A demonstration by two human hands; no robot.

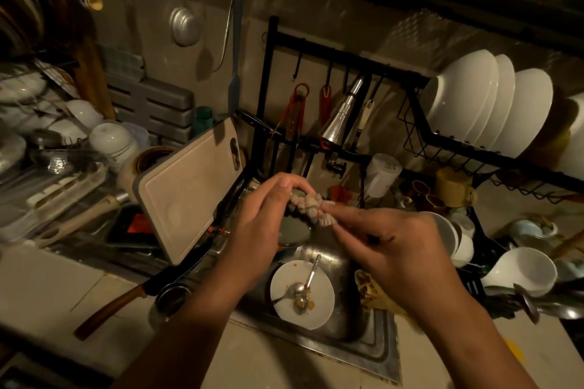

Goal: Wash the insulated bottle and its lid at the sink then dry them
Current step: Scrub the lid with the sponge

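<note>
Over the steel sink (354,322) my left hand (256,227) grips a grey-green rounded vessel with a shiny rim, apparently the insulated bottle (295,229). Its upper part is hidden by my fingers. My right hand (401,249) pinches a knobbly pale scrubbing sponge (311,204) and holds it against the top edge of the bottle. A round steel cup-like piece (172,297) stands on the counter left of the sink; I cannot tell whether it is the lid.
In the sink lies a dirty white plate (322,303) with a spoon. A cutting board (186,193) leans at the sink's left, a wooden-handled knife (126,303) beside it. The faucet (341,117) hangs behind. White bowls (483,101) fill the rack on the right.
</note>
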